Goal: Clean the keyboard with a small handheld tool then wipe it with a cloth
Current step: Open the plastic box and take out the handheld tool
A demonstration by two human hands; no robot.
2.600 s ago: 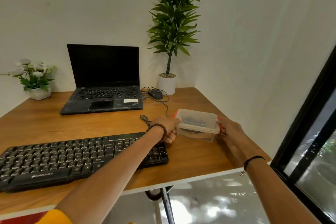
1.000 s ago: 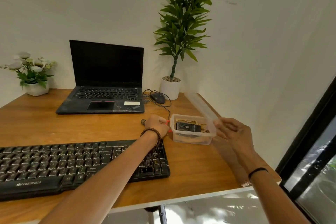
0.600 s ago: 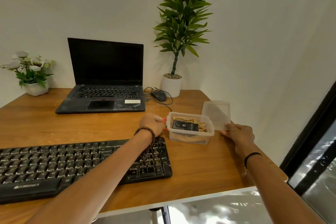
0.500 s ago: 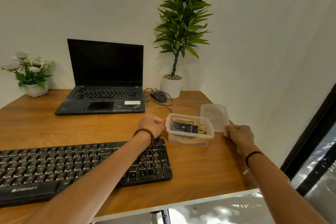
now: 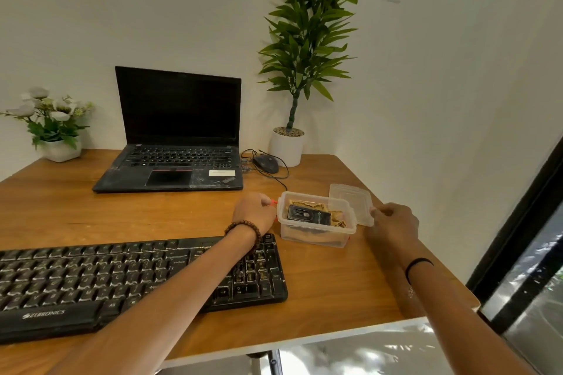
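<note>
The keyboard (image 5: 91,277) lies along the front-left of the counter (image 5: 335,283), its keys edged with pale dust. The left forearm crosses above its right end. Just beside that end stands a clear plastic container (image 5: 316,236), uncovered. Inside it, a small black tool (image 5: 309,216) rests flat on a crumpled tan cloth (image 5: 338,221).

The left hand (image 5: 254,211) has its fingers curled against the container's left end at the rim, gripping it steady. The right hand (image 5: 393,221) pinches the near corner of the lid (image 5: 350,201), which appears to lie on the counter just beside the container's right side.

The tool looks light, rigid and smooth-cased, so it may slip. Taking it across its 2 long edges, thumb against fingers, seems safest, then lifting straight up clear of the walls. The cloth is soft and limp and will bunch, so any fold will serve. The container looks light enough to skid, so bracing it with 1 hand should help.
</note>
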